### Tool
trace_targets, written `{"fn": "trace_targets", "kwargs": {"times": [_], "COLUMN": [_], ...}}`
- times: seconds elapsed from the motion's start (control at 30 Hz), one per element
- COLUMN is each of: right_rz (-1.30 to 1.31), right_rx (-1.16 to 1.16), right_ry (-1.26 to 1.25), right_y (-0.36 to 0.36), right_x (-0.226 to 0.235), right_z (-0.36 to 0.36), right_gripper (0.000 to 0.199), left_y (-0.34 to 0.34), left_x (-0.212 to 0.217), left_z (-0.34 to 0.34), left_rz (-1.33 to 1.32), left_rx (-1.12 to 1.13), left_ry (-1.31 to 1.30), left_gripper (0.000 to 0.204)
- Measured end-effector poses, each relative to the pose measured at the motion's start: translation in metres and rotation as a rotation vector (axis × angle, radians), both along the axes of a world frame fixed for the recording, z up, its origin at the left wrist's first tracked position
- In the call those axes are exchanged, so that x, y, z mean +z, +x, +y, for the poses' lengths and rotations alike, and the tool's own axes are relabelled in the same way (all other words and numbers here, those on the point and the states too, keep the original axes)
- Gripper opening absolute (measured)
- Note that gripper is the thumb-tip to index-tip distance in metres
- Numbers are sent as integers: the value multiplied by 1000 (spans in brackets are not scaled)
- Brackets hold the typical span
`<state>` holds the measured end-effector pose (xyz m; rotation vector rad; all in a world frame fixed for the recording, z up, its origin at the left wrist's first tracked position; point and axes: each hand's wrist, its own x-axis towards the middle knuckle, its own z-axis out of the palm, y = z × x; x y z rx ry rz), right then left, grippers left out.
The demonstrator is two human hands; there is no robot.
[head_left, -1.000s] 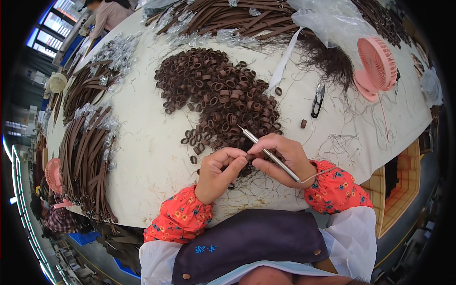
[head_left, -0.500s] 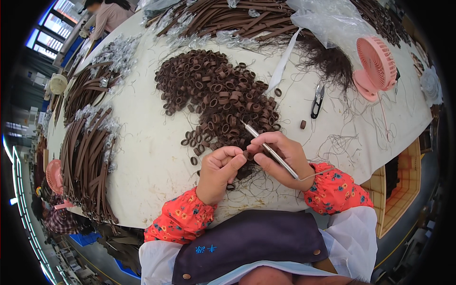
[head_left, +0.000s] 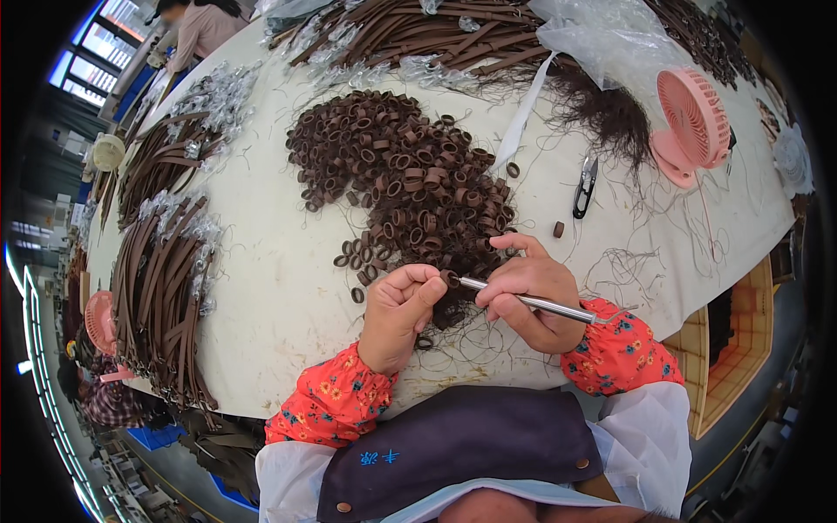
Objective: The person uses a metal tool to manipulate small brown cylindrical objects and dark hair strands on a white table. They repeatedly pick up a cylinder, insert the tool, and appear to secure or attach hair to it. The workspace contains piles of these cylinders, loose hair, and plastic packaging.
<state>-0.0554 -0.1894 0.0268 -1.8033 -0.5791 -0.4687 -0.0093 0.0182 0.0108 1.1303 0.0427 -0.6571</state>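
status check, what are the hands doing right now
Left hand pinches a small brown loop. Right hand holds a thin metal tool, tip at the loop. Loop pile just beyond, nothing blocking.

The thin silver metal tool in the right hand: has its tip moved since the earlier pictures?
Yes. The thin silver metal tool now lies flatter; its tip has dropped from the brown ring pile toward the left hand.

— What sits at the fingertips?
— A small brown leather loop point(head_left: 450, 278), pinched upright, just touching the tip of a thin metal rod point(head_left: 523, 300).
— And the rod?
— Silvery, slim, lying nearly level, slanting down to the right, just in front of the pile of brown loops point(head_left: 410, 179) on the white table.
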Motion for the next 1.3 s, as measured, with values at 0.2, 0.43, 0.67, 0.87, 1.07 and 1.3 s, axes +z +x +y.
{"fn": "trace_targets", "kwargs": {"times": [0.2, 0.43, 0.67, 0.87, 1.07, 1.3], "right_rz": [8, 82, 99, 100, 86, 73], "right_rx": [-14, -6, -77, -72, -71, -49], "right_ry": [4, 135, 141, 142, 151, -25], "right_y": [0, -2, -2, -1, -1, 1], "right_x": [-3, 2, 2, 1, -3, -3], "right_z": [1, -6, -7, -6, -5, -1], "right_gripper": [5, 9, 11, 10, 9, 17], "left_y": [0, 8, 29, 24, 14, 14], "left_x": [1, 9, 11, 30, 14, 9], "left_z": [0, 10, 17, 21, 19, 12], "left_rz": [-11, -368, -1198, -1284, -1335, -1097], "left_rx": [1, -24, 51, -407, -552, -354], "left_ry": [26, 324, 886, 784, 870, 601], "left_gripper": [11, 12, 19, 22, 20, 14]}}
